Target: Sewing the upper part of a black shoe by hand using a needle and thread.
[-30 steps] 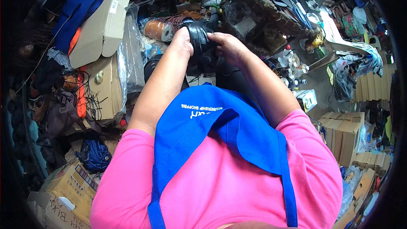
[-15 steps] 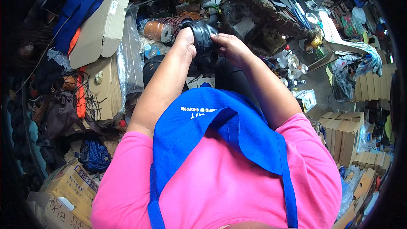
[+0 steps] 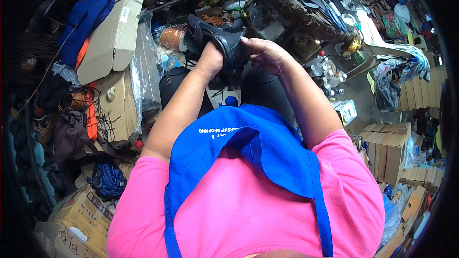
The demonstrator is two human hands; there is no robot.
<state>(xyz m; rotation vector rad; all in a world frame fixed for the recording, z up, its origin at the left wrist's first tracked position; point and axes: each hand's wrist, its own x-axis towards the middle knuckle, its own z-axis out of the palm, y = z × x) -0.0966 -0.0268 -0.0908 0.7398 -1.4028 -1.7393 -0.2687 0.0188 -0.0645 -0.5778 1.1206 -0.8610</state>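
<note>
A black leather shoe point(image 3: 230, 42), with a strap-like part sticking out at its far left, is held above my knees. My left hand point(image 3: 212, 58) reaches into it from the near left; its fingers are hidden inside, and the shoe rests around them. At the shoe's right edge my right hand point(image 3: 264, 53) has its thumb and forefinger closed on the rim, the other fingers curled below. The blue apron point(image 3: 239, 129) over my lap lies nearer than both hands.
An orange thread spool point(image 3: 173, 38) stands left of the shoe. Large cardboard pieces point(image 3: 107, 36) lean at the left. Several small bottles point(image 3: 329, 74) stand at the right, beyond a rough wooden slab point(image 3: 306, 14) laden with tools. Cardboard boxes point(image 3: 387, 153) sit at the lower right.
The shoe has turned in my hands, and its strap-like part now extends to the far left. My left wrist has shifted slightly nearer; my right hand stays at the shoe's right edge.
</note>
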